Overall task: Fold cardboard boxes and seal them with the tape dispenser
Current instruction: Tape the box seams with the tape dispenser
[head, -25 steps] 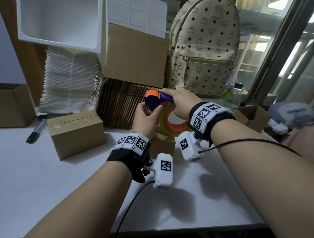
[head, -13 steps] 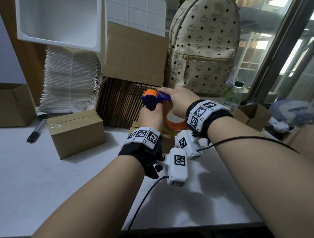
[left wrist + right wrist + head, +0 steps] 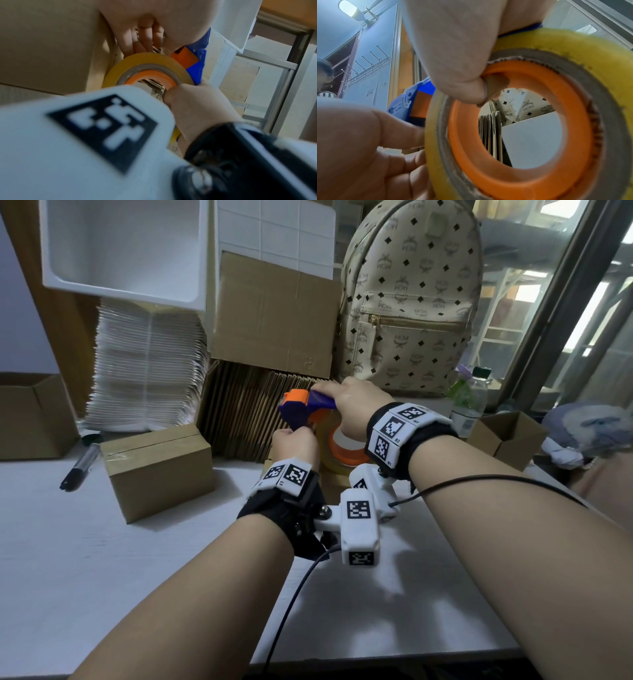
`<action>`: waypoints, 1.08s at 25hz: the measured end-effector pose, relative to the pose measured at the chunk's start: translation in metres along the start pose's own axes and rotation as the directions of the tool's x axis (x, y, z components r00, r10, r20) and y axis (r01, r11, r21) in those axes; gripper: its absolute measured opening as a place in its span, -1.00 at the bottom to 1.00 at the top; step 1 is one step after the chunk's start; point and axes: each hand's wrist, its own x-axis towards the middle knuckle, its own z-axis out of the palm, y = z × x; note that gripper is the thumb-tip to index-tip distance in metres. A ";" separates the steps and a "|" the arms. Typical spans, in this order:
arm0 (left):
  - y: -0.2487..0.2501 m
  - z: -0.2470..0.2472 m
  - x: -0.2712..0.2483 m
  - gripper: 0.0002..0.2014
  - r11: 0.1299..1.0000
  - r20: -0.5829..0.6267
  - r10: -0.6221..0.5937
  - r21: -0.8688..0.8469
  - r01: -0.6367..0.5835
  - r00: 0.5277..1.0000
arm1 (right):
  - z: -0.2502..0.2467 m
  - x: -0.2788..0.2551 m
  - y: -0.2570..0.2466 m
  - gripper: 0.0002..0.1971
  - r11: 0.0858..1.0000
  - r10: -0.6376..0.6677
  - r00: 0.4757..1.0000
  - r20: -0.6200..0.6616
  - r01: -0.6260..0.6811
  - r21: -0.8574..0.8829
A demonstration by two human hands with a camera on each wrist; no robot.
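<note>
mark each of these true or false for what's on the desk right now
1. The right hand grips the tape dispenser. True.
2. The sealed cardboard box lies under the dispenser. False: it sits apart, to the left on the table.
3. The black marker lies left of the sealed box. True.
4. The left hand rests flat on the table. False: it is raised at the dispenser's front, below the orange and blue head.
5. The backpack lies flat on the table. False: it stands upright at the back.

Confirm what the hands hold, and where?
Right hand grips the tape dispenser at its top, thumb hooked inside the orange core. Left hand: cannot tell.
</note>
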 end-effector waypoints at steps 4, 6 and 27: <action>-0.004 -0.005 0.001 -0.77 0.997 0.029 0.062 0.036 -0.064 0.998 | -0.001 0.002 0.001 -0.22 1.000 -0.009 1.000 0.013 0.009 0.000; -0.002 -0.005 -0.002 -0.86 0.980 0.038 0.136 0.141 -0.140 0.990 | -0.003 0.001 0.004 -0.22 1.000 0.001 1.000 0.017 -0.001 0.016; 0.020 -0.020 -0.005 -0.74 0.963 0.167 -0.206 -0.138 0.230 0.964 | -0.004 -0.002 0.009 -0.21 1.000 0.015 1.000 0.009 -0.016 0.020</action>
